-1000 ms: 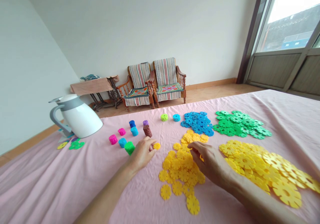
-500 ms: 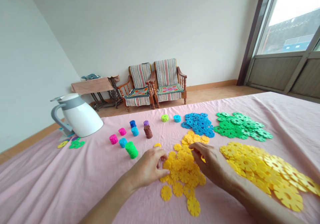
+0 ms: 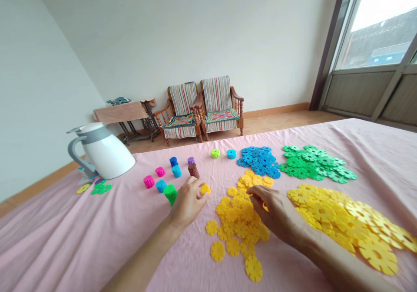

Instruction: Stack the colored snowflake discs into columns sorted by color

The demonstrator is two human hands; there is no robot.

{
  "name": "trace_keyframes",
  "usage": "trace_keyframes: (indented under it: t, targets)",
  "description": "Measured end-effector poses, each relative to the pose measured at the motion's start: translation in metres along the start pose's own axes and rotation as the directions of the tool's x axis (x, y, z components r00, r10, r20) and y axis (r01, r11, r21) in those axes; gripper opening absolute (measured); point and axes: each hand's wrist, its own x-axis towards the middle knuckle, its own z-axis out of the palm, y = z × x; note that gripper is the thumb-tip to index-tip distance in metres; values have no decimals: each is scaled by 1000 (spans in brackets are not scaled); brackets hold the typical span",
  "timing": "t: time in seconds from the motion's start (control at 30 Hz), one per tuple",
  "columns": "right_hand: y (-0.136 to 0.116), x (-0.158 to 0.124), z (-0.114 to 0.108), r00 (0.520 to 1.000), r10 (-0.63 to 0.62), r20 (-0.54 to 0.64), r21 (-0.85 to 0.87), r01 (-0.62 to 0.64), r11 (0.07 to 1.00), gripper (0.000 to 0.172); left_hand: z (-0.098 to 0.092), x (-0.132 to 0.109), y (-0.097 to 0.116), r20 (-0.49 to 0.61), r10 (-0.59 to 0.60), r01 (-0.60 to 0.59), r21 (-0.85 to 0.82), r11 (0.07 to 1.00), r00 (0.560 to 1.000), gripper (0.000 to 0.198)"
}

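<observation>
Yellow notched plastic discs lie in a loose pile [image 3: 239, 218] in front of me. To its left, my left hand [image 3: 189, 201] has its thumb and fingers closed around a small yellow disc stack [image 3: 205, 189], low at the cloth. Over the pile's right side rests my right hand [image 3: 276, 211], fingers bent and apart from the thumb, with yellow showing in the gap. A green disc stack [image 3: 170, 194] stands partly behind my left hand. Just beyond its fingers is a brown stack [image 3: 193, 170].
Small pink [image 3: 149, 182], blue [image 3: 160, 186] and lime [image 3: 215, 153] stacks stand further back. Blue discs [image 3: 259, 161], green discs [image 3: 316, 164] and larger yellow discs [image 3: 342, 222] lie in heaps to the right. A white jug [image 3: 109, 153] stands at left on the pink cloth [image 3: 81, 240].
My left hand has moved left and away from me, off the pile's edge to the small yellow stack. One yellow disc now lies apart at the pile's left. My right hand stays put.
</observation>
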Motion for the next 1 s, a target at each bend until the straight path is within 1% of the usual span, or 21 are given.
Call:
trace_keyframes:
  t: [0.17,0.3,0.37,0.43,0.47,0.5,0.6,0.67,1.0]
  targets:
    - [2,0,2,1000,-5,-8,7,5,1000,22,7,4,-10,39,-13,13,-4,1000,999,21]
    - [2,0,2,1000,-2,-4,6,2,1000,21,10,5,-14,48,-18,19,-20,1000,999,21]
    - [1,0,1,1000,0,-3,2,0,1000,21,9,4,-13,34,-13,14,-37,999,999,24]
    - [0,0,1,1000,3,-2,-4,-3,1000,22,5,1,-8,25,11,-9,-69,998,1000,25]
    - [0,1,0,1000,5,1,-7,-5,1000,22,3,-1,-4,46,38,-34,-90,995,998,23]
    - [0,1,0,1000,6,6,-7,-6,1000,22,0,-3,1,90,73,-62,-115,991,993,21]
    - [-1,1,-1,1000,7,16,-4,-7,1000,22,-5,-10,17,271,166,-119,-180,976,948,18]
    - [-1,0,-2,1000,7,15,-5,-7,1000,22,-5,-13,23,331,176,-118,-188,975,927,21]
    - [1,0,-1,1000,4,12,0,-4,1000,20,1,-14,23,333,162,-109,-173,979,929,19]
